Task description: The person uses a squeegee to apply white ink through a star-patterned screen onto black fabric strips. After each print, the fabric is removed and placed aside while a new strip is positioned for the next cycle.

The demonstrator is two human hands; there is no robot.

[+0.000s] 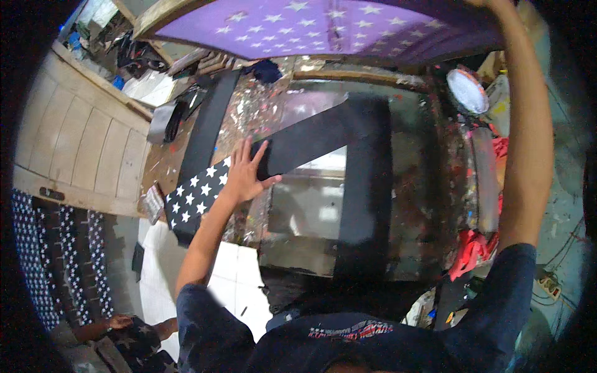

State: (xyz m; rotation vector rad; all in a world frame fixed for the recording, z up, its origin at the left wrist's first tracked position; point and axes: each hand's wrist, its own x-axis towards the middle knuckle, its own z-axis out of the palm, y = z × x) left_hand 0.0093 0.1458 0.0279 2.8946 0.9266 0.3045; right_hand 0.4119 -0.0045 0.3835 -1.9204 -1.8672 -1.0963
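Observation:
My left hand [245, 177] lies with its fingers spread on a long black fabric strip [311, 138]. White stars cover the strip's end [198, 193], lower left of my hand. The plain black part runs up to the right and meets another black strip [367, 205] lying lengthwise on a glass-topped table. Up at the top right edge, my right hand [488, 3] grips the rim of a raised printing screen with purple mesh [298, 28] and pale stars. The picture's edge cuts off part of that hand.
A round tub [467, 91] with a whitish inside stands at the table's right. Red cloth [471, 253] hangs below it. Another black strip [208, 130] lies at the left by a wooden door [81, 124]. At lower left, another person's hands [121, 321] touch star-printed fabric [140, 342].

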